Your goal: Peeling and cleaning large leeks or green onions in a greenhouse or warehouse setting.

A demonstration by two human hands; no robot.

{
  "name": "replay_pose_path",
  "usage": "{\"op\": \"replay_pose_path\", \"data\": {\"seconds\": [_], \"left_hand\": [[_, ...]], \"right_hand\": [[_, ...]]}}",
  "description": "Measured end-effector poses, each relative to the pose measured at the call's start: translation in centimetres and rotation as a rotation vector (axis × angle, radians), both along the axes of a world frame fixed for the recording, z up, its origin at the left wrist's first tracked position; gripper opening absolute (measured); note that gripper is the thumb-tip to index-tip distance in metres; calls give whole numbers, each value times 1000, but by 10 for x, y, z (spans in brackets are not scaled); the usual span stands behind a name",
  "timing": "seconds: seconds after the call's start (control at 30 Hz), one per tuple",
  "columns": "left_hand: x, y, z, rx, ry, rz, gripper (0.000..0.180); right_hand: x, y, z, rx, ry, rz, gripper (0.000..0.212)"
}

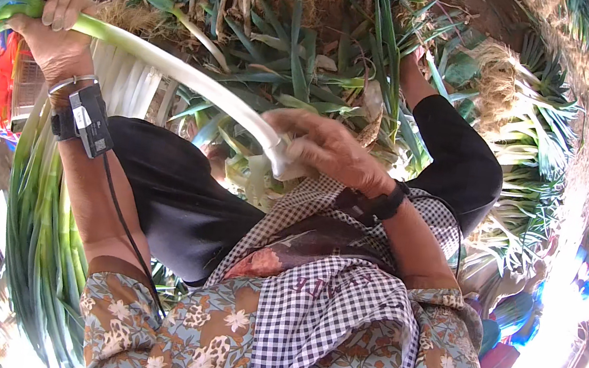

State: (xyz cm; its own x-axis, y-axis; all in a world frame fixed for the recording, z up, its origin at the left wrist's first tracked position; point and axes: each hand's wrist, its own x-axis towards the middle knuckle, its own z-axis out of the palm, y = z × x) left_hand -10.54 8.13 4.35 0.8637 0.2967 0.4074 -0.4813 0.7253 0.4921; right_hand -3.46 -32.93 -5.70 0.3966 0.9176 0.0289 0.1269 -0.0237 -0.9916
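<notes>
There is one view, from a fisheye camera worn on the person's head and facing steeply down over the chest and lap. It sits very close: the floral shirt [223, 342] and checked cloth [322, 304] fill the lower middle, and both forearms rise from the lower edge. Straight lines bow near the dark circular rim. Heaped leeks [302, 39] lie farther off at the top.

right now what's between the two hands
In the head view, the leek spans the gap: left hand grips its green end, right hand its white end.
</notes>
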Motion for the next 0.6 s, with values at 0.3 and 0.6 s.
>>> {"op": "replay_pose_path", "data": {"seconds": [0.3, 0.6], "left_hand": [[8, 13, -21, -16, 721, 961, 38], [0, 58, -58, 680, 1118, 1303, 26]], "right_hand": [[12, -32, 23, -415, 100, 163, 28], [46, -162, 41, -519, 288, 41, 29]]}}
